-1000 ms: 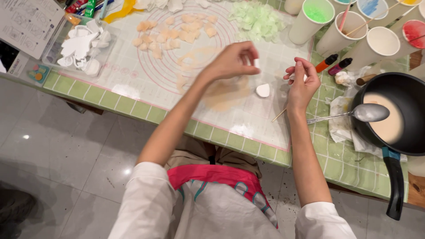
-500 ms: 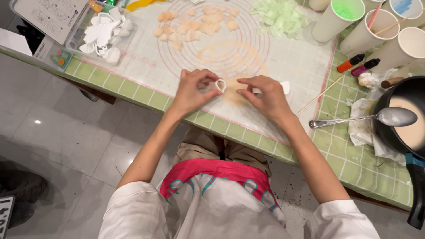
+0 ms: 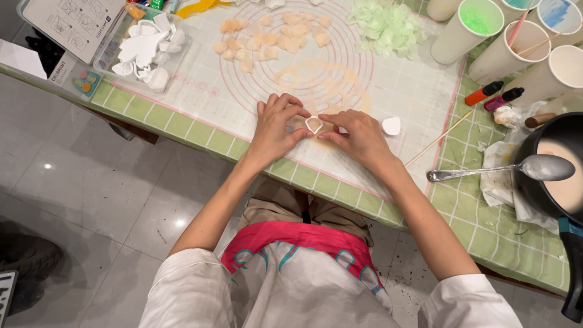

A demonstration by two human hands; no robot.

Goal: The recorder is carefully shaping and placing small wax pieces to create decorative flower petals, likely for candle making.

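- The left hand (image 3: pixel 274 129) and the right hand (image 3: pixel 358 136) meet over a small white heart-shaped cutter (image 3: pixel 314 125). Fingertips of both hands press on its rim; neither hand closes around it.
- The cutter sits on a thin sheet of pale orange dough (image 3: pixel 303 124) between the two hands. Most of that dough lies under the fingers, so its edges are hard to trace.
- Both rest on a white baking mat (image 3: pixel 419 103) printed with pink rings. It covers a green checked tablecloth (image 3: pixel 486 225).
- Just right of the right hand lies a second small white cutter (image 3: pixel 392 126); its shape is unclear.
- A thin wooden skewer (image 3: pixel 438 139) lies slanted beyond the right wrist.
- Farther right, a metal spoon (image 3: pixel 492 170) rests on the rim of a black pan (image 3: pixel 549 176) holding pale batter. The pan is cut off by the frame edge.
- Above the hands lie orange cut-out pieces (image 3: pixel 276 33), with green pieces (image 3: pixel 388 27) to their right.
- Paper cups (image 3: pixel 504 51) of coloured liquid stand at the upper right, several cropped at the top.
- Two small bottles (image 3: pixel 495 95), one orange and one pink, lie below the cups.
- Well left of the left hand, a clear box (image 3: pixel 115 39) holds white cutters (image 3: pixel 146 51); how many cannot be told.
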